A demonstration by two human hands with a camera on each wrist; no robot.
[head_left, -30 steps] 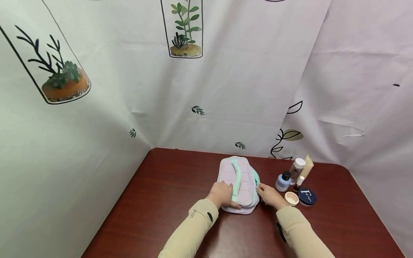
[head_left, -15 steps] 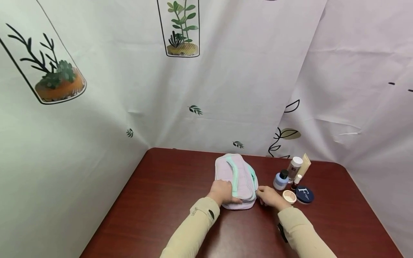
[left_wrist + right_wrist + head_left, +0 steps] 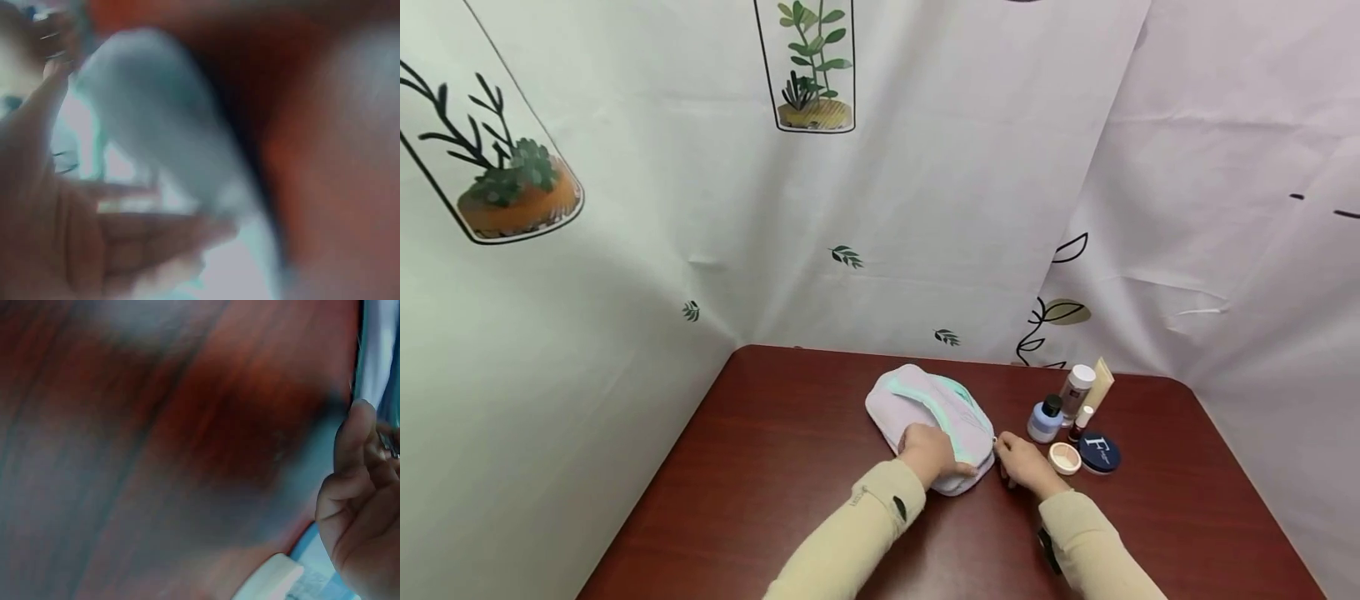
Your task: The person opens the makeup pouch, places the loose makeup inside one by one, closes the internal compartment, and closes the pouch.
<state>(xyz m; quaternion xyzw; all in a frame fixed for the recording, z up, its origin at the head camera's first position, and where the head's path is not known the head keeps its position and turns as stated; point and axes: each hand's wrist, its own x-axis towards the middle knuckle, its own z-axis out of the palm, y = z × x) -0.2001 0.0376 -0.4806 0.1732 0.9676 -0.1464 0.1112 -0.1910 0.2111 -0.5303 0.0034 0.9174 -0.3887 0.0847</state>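
A lilac cosmetic bag (image 3: 904, 407) with a mint-green handle (image 3: 925, 400) and mint zipper trim lies on the table, skewed with its far end to the left. Across its near side, my left hand (image 3: 931, 456) grips it, thumb towards the near right corner. In the blurred left wrist view, the fingers (image 3: 156, 240) lie along the bag's pale side. My right hand (image 3: 1028, 467) pinches the zipper pull at the bag's right corner. A bit of metal (image 3: 392, 445) shows between its curled fingers in the right wrist view. The bag's inside is hidden.
Right of the right hand stand a blue bottle with black cap (image 3: 1046, 419), a clear white-capped bottle (image 3: 1077, 392), a cream tube (image 3: 1101, 385) and a small white-capped vial (image 3: 1081, 423). A round pan of powder (image 3: 1064, 458) and a navy compact (image 3: 1099, 453) lie nearer.
The bag has turned counterclockwise, its far end swinging left, while my left hand shifted slightly right with it. My right hand stays at the bag's right corner. The head view has panned slightly right.
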